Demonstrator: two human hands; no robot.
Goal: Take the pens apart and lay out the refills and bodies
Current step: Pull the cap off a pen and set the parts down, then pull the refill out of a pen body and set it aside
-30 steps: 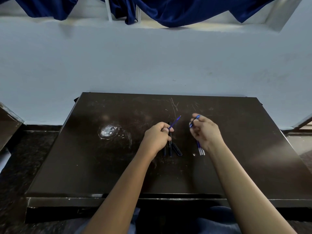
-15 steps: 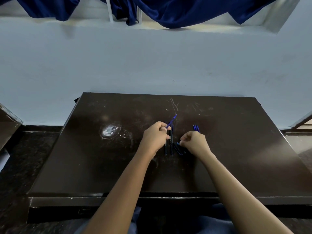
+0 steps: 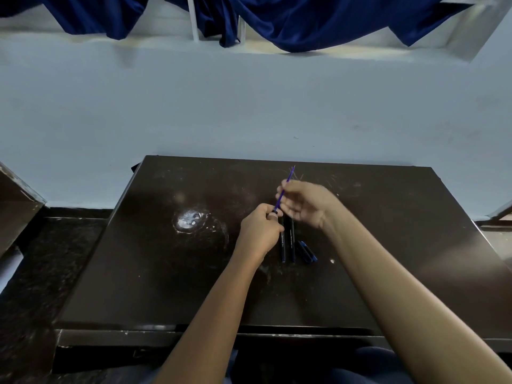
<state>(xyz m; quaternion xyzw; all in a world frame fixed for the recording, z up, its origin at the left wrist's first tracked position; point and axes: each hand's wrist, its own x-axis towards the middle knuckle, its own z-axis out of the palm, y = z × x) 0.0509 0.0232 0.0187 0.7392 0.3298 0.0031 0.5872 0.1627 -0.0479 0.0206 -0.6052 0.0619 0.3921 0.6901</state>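
Up between both hands, left hand (image 3: 259, 231) and right hand (image 3: 306, 205) pinch one blue refill (image 3: 285, 188).

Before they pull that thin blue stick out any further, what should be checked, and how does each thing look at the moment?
1. Left hand grips the lower end of the refill: ok.
2. Right hand fingers are on the refill: cannot tell, blurred.
3. Refill is straight, not bent: ok.
4. Two black bodies lie side by side on the desk: ok.
5. Caps lie beside the bodies, away from the desk edge: ok.
6. Refills already laid out are in sight: not ok, none visible.
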